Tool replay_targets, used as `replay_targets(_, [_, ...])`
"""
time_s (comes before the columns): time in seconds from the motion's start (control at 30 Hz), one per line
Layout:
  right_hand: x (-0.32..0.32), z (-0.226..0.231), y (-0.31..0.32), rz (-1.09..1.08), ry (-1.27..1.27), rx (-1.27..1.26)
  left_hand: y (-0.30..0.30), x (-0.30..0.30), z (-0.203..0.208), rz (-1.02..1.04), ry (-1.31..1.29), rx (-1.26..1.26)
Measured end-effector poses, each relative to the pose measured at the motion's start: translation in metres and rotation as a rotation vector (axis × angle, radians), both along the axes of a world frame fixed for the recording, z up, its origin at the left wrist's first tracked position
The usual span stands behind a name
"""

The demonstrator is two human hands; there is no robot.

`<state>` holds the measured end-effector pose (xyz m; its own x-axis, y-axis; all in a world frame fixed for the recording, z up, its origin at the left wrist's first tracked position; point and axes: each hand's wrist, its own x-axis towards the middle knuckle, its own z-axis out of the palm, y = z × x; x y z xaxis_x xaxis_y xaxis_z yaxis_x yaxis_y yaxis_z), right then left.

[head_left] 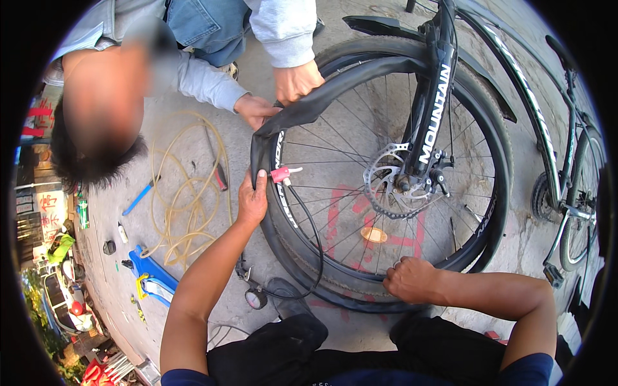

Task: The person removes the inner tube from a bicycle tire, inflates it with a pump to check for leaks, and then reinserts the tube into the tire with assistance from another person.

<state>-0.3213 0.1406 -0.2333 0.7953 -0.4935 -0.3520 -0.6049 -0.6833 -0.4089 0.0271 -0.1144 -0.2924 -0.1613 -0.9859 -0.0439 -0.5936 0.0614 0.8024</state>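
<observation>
A bicycle front wheel stands before me, its disc brake rotor (394, 180) facing up toward me. A black inner tube (309, 106) lies loose along the rim's upper left. My left hand (253, 201) is closed around the tube at the wheel's left side, thumb on top. Beside it, a pink pump head (281, 174) with a white lever sits at the rim, its black hose (320, 238) curving down to a pressure gauge (255, 298). My right hand (409, 280) is a fist at the wheel's lower edge, against the tyre (360, 289); its fingertips are hidden.
Opposite me, a co-worker's hands (296, 82) touch the inner tube. Left on the ground lie a coiled yellowish hose (187, 212), a blue-handled tool (138, 198), a screwdriver (221, 177) and a blue object (151, 276). The bike's fork (438, 96) rises over the wheel; another wheel (579, 206) is far right.
</observation>
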Motion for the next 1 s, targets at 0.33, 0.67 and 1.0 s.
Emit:
replay_targets(0.33, [-0.0004, 0.0011, 0.0004, -0.003, 0.004, -0.003, 0.0012, -0.0013, 0.0002, 0.008, -0.014, -0.023])
replay_targets(0.67, [0.0016, 0.0009, -0.0032, 0.019, 0.03, -0.004, 0.003, -0.0019, 0.0016, 0.004, 0.025, -0.046])
replay_targets(1.0, [0.0022, 0.002, -0.0053, 0.012, 0.031, 0.026, 0.0024, 0.0006, -0.0013, -0.021, 0.039, -0.039])
